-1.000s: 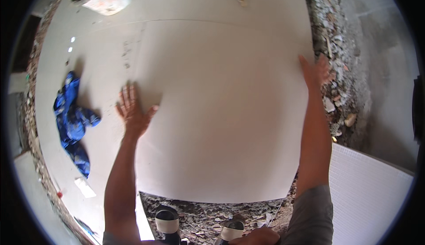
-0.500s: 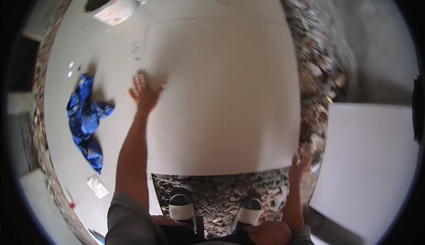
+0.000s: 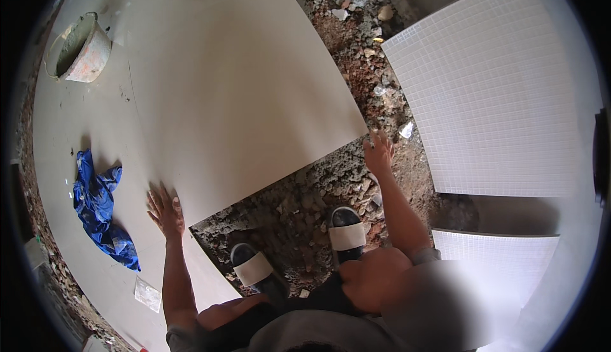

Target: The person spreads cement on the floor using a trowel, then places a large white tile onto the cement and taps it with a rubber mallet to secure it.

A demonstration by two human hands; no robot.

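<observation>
a bucket [image 3: 94,58] sits beyond a blue cloth [image 3: 94,200].

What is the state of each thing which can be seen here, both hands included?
Tiles: lying flat
Left hand: open, palm down on tiles
Right hand: open, by a tile corner; contact unclear
Bucket: lidless, stained
Blue cloth: crumpled
Sandals: worn
Gridded panels: gridded sides showing
Rubble: loose, uncovered
</observation>
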